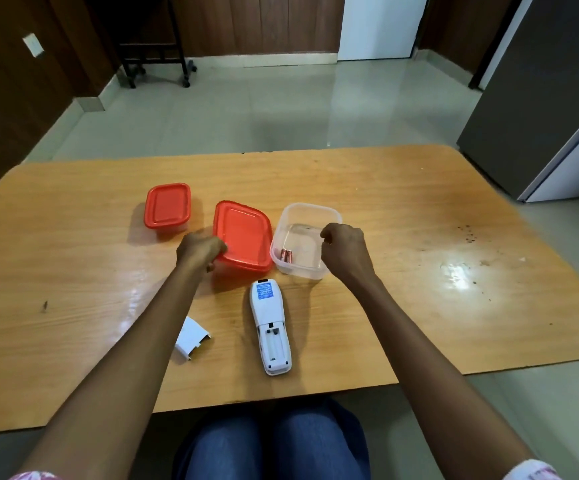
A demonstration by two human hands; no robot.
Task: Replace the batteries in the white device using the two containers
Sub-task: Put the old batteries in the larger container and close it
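Nearest you, well short of both sets of fingers, the white device [270, 330] lies face down on the surface [73, 271] with its battery bay open and, as far as you can tell, empty. Its detached cover [191, 338] rests just beside your left forearm. The device looks light and rigid, likely to skid on the glossy wood, so pin it by its long sides when you load it.

Your left hand [199, 249] closes its fingers [219, 247] on the near left edge of the loose red lid [243, 235], which lies just beside the clear container [303, 240]. Your right hand [345, 249] hovers over that container's near right wall, fingers [326, 233] curled inward; you cannot tell whether they pinch anything. Two copper-topped batteries [286, 255] lie side by side on the container floor, just left of your right fingers. They are small, smooth and prone to roll, so take each across its middle between thumb and forefinger.

Beyond your left fingers, the second container [167, 206] sits shut under its red lid.
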